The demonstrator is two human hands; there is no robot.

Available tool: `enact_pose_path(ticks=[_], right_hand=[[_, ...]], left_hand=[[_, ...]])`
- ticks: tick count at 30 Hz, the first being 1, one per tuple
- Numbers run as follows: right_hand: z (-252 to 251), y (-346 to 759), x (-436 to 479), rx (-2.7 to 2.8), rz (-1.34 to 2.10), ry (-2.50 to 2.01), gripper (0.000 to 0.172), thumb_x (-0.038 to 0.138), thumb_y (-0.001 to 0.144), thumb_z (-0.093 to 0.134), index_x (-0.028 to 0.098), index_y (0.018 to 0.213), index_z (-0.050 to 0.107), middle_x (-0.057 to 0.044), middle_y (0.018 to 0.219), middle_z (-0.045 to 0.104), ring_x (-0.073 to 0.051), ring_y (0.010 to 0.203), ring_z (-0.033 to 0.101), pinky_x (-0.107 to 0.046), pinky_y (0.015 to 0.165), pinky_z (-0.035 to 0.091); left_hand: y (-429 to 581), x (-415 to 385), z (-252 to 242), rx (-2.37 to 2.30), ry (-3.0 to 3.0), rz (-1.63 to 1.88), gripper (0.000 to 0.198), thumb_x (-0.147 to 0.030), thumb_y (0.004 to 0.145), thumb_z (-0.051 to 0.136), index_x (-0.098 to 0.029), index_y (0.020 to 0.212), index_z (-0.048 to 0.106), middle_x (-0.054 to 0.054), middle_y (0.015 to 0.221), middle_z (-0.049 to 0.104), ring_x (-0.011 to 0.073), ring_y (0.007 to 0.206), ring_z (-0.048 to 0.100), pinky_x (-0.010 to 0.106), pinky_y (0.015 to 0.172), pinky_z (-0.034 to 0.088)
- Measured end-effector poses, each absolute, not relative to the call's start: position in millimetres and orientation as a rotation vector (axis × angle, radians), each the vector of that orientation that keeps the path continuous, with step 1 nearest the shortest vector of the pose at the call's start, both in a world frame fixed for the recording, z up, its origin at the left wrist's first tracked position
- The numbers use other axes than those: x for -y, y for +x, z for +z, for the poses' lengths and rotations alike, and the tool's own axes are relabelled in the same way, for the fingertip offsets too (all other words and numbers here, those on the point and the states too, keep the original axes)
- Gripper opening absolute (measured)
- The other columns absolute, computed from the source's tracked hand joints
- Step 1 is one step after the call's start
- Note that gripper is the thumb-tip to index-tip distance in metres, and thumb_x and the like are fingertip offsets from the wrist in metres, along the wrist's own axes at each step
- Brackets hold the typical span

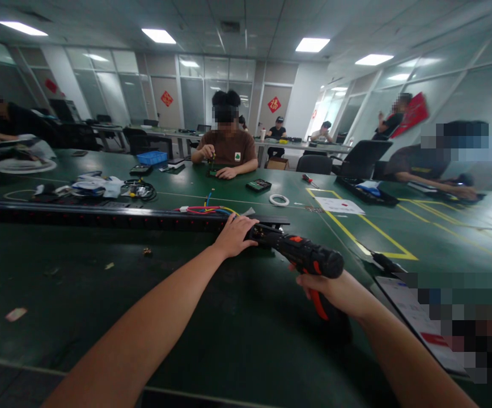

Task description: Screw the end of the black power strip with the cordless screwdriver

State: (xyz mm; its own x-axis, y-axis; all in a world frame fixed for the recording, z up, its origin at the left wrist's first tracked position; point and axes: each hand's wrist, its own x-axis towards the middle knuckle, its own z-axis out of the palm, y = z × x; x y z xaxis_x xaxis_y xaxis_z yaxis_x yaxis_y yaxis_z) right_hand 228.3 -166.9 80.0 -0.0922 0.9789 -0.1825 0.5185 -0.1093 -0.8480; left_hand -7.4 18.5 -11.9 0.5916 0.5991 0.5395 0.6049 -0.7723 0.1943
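Lengthwise across the green table lies a long black metal strip [101, 217], with red marks along its face. My left hand [234, 233] grips it near its right end, fingers over the top and thumb in front. Red, yellow and blue wires [212, 209] come out beside my fingers. My right hand [329, 289] is wrapped round the handle of a black and orange cordless drill [308, 252]. The drill lies almost level, its front pointing at the strip's right end beside my left fingers. Where its tip meets the strip is too small to make out.
Behind the strip are a blue basket [151, 157], a cable bundle [139, 190], a white ring roll [279, 200] and a red screwdriver [309, 180]. A clipboard [416, 323] lies at right. Across the table a person [229, 144] works; others sit around.
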Motion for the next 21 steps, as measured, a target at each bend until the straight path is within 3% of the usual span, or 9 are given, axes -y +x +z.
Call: enact_pose_path(ticks=[8, 21], right_hand=[[82.2, 227.1, 167.6, 1.623, 1.143, -1.641, 0.042, 0.034, 0.07, 0.068, 0.018, 0.108, 0.063, 0.003, 0.061, 0.063, -0.02, 0.06, 0.062, -0.032, 0.058, 0.048], [77.6, 230.9, 164.5, 1.655, 1.137, -1.642, 0.029, 0.034, 0.073, 0.068, 0.02, 0.098, 0.062, 0.001, 0.065, 0.064, -0.02, 0.062, 0.064, -0.032, 0.059, 0.05]], left_hand=[[-7.9, -19.9, -14.3, 1.057, -2.796, -0.946, 0.063, -0.047, 0.091, 0.07, -0.023, 0.144, 0.048, 0.01, 0.14, 0.059, 0.029, 0.138, 0.047, 0.055, 0.125, 0.013], [-7.4, -17.8, -11.8, 1.048, -2.8, -0.947, 0.063, -0.047, 0.09, 0.07, -0.023, 0.144, 0.048, 0.01, 0.14, 0.059, 0.0292, 0.138, 0.047, 0.055, 0.125, 0.014]])
